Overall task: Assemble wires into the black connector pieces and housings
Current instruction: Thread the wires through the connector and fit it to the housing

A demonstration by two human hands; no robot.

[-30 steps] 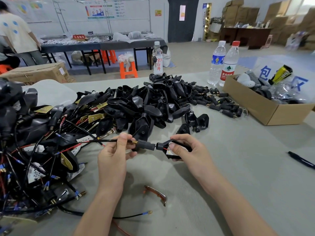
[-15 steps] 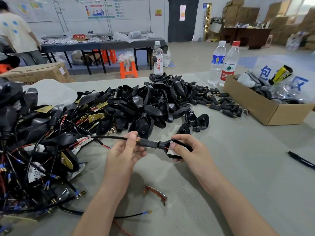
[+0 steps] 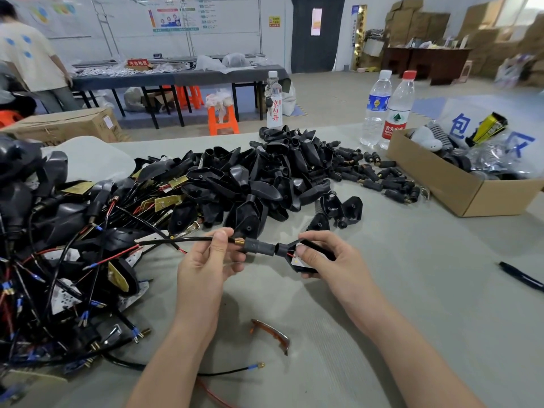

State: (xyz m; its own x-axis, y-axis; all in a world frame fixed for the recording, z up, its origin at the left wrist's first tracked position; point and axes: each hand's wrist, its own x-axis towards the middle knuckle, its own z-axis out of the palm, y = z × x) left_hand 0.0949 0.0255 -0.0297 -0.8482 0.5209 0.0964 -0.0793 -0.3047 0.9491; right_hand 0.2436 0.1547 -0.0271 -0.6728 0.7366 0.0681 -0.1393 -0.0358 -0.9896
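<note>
- L hand [image 3: 206,266]: thumb + forefinger pinch black wire [image 3: 188,239] just behind brass tip [image 3: 239,242]; other fingers loosely curled.
- R hand [image 3: 326,260]: fingers wrapped round black housing [image 3: 290,254], thumb on its face.
- Connector barrel [image 3: 259,248]: between both hands, meets housing neck, above bench [image 3: 412,290].

White wall [image 3: 123,30], dark door [image 3: 316,33], grey tables [image 3: 176,79], stacked cartons [image 3: 418,25].

- Tabletop [image 3: 412,275]: pale grey-green.
- Heaped housings [image 3: 265,178]: black.
- Held housing [image 3: 283,250]: black.
- Wire [image 3: 188,239]: black, brass tip.
- Tangle [image 3: 44,275]: black and red leads, blue ends.
- Box [image 3: 471,198]: brown cardboard.
- Bottles [image 3: 375,110]: clear; one blue label, one red label and cap.
- Stool [image 3: 222,119]: orange.
- Pen [image 3: 521,279]: black.
</note>
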